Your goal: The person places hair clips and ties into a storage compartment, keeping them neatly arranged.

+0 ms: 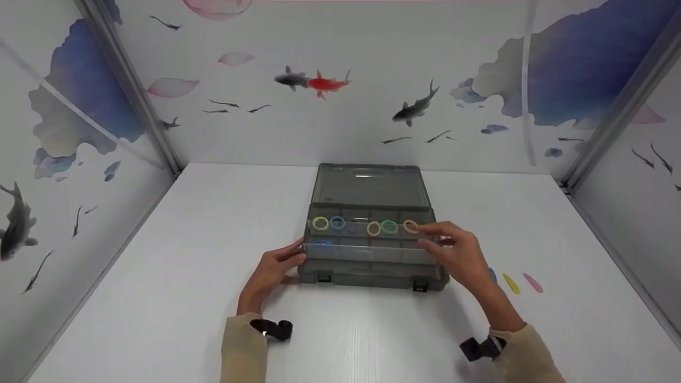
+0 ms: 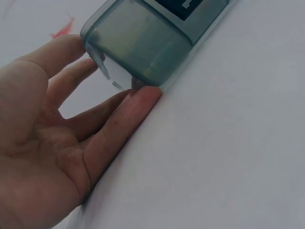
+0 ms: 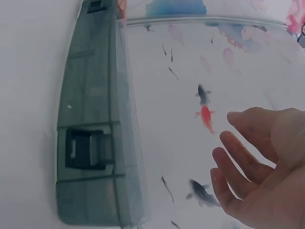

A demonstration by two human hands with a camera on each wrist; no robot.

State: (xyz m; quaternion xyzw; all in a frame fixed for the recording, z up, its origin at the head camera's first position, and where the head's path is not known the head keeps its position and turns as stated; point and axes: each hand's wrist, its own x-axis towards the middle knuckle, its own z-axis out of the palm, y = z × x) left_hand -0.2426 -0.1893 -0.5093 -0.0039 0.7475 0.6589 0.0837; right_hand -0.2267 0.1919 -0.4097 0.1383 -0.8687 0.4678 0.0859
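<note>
Steady the storage box (image 1: 367, 279) with the left hand (image 1: 270, 272), gripping its left side between thumb and fingers. Leave the right hand (image 1: 460, 252) relaxed, holding nothing, over the box's right side. Find the cream ring (image 1: 404, 227) at those fingertips, rightmost of the row at the box; cannot tell whether touched. Adjust lightly, sparing the green ring (image 1: 382, 227) just left. Avoid brushing the yellow clip (image 1: 511, 283), right of the box.

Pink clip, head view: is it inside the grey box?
No, the pink clip lies on the white table outside the grey box.
</note>
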